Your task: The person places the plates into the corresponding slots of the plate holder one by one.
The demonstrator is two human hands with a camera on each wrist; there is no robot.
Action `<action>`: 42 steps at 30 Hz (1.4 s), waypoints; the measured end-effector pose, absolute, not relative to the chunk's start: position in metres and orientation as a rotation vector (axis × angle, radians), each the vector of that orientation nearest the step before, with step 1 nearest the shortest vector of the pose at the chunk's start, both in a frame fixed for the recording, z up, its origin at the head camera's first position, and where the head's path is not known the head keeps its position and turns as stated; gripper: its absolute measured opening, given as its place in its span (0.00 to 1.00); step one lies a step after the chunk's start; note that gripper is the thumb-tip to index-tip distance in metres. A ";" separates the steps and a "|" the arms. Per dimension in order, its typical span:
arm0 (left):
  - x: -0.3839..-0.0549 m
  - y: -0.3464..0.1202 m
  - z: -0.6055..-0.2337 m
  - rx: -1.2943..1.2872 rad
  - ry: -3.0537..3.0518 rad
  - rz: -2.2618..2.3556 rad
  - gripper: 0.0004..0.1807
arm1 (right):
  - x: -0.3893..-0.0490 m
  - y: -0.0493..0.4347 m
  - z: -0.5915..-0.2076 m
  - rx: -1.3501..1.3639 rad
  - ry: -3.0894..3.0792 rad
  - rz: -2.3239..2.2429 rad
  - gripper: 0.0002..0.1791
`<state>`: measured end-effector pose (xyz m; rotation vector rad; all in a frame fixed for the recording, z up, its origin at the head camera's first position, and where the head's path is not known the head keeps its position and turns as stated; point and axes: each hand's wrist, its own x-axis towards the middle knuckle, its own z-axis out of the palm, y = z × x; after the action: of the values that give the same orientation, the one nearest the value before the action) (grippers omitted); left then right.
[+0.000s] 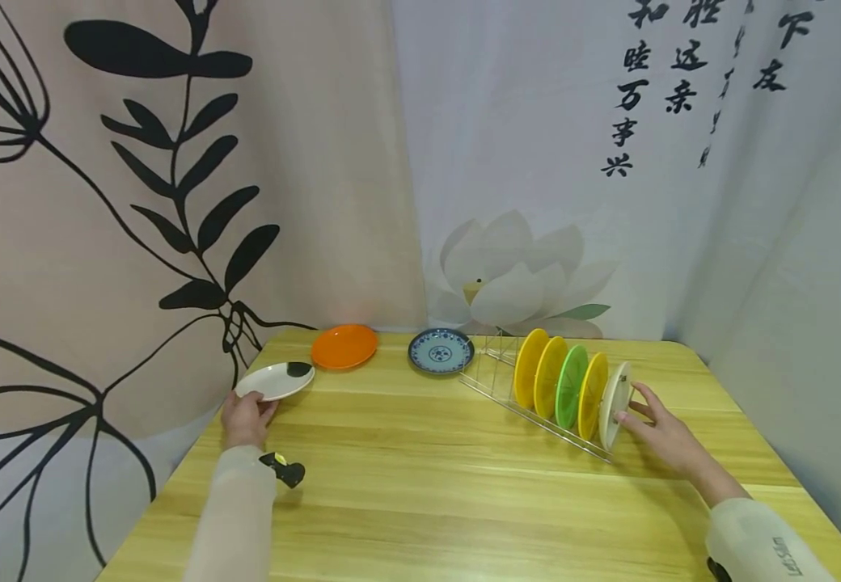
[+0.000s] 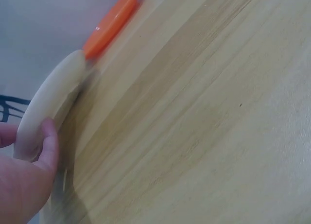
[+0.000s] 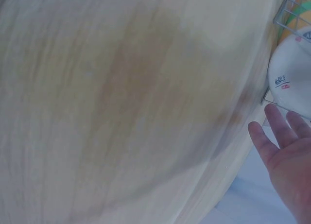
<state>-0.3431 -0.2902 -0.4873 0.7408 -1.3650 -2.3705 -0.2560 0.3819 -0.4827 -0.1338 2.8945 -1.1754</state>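
The curtain stands behind everything, and before it is the table. On the table's right part is the wire rack, in which plates stand on edge in a row: three yellow plates, one green plate among them, and, at the near end, the white plate. In my judgement the rack looks light, so a sideways push on this last plate could shift it, or make the plate lean against its yellow neighbour. The orange plate and the blue plate lie at the back of the table, apart from each other. The spotted plate is at the left edge, tilted, near the orange one; whether it is wholly lifted I cannot tell. The left hand pinches it at the rim only, so its weight could turn it in the fingers, and if swung toward the back it may knock the orange one. The right hand is spread, with fingers nearly straight, just beside the white plate; it grips nothing, and light contact I cannot exclude. A careless withdrawal might catch that rim and topple the plate out. Smallest is the printed mark on this plate's face.
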 end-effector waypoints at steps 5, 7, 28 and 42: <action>-0.343 -0.292 -0.484 0.726 -1.353 -2.390 0.45 | -0.256 0.382 -0.483 -0.138 2.899 -1.168 0.46; -0.344 -0.291 -0.483 0.720 -1.363 -2.386 0.45 | -0.256 0.382 -0.482 -0.142 2.905 -1.161 0.46; -0.353 -0.279 -0.455 0.600 -1.496 -2.323 0.41 | -0.254 0.379 -0.479 -0.138 2.906 -1.171 0.46; -0.349 -0.245 -0.421 0.426 -1.509 -2.400 0.41 | -0.255 0.380 -0.481 -0.130 2.899 -1.179 0.46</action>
<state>-0.3492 -0.2445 -0.4207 0.4263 -1.5089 -2.4001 -0.2549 0.3796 -0.4808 -0.1301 2.8986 -1.1793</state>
